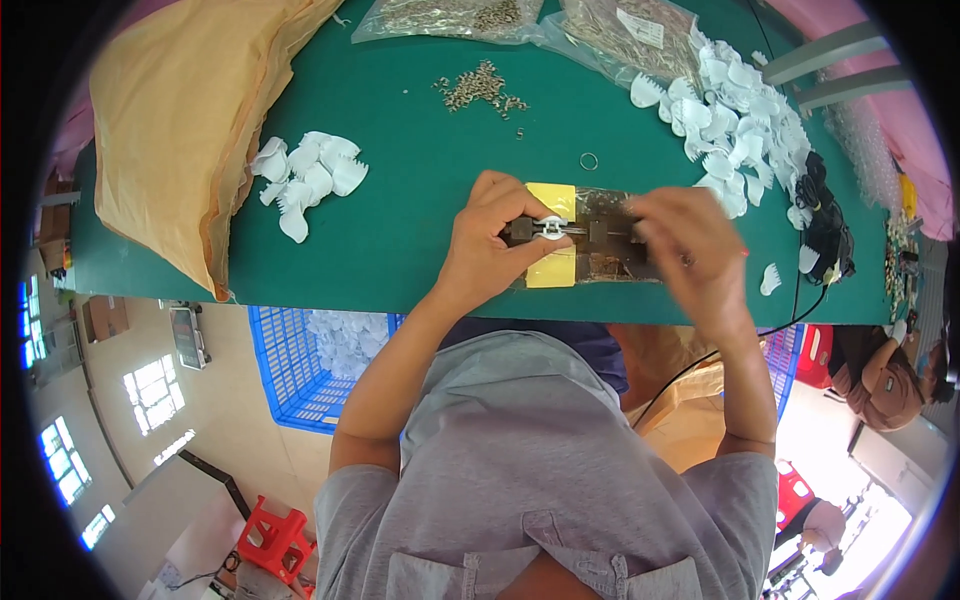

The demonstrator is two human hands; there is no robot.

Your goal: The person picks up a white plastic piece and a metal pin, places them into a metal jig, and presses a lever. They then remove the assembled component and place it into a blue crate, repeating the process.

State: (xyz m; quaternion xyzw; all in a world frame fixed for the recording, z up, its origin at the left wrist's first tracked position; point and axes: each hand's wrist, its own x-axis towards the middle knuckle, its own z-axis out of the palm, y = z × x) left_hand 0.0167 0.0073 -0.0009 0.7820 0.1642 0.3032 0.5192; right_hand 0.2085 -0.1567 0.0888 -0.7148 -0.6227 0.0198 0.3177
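Clock directions run from the white plastic clip [550, 229] in the left hand, twelve pointing away from the person. Nearest, at eight, a blue basket [285, 372] below the edge of the green bench [420, 160] holds white pieces. A lone white piece [770, 279] lies just past three. At the centre, the left hand [478, 245] pinches the clip between thumb and forefinger on a dark fixture [606, 236] with yellow patches. At three, the right hand [697, 255] is motion-blurred over the fixture's far end; I cannot tell whether its fingers pinch anything. Black cable [826, 220] is bundled farther out at three. A metal ring [589, 160] lies at one. A small white pile [318, 178] sits between nine and ten, beside a large brown paper bag [180, 130]; a bigger white heap [735, 115] spreads at two. Small metal parts [478, 88] are scattered at eleven. Farthest, clear plastic bags lie at eleven [450, 18] and one [620, 45].
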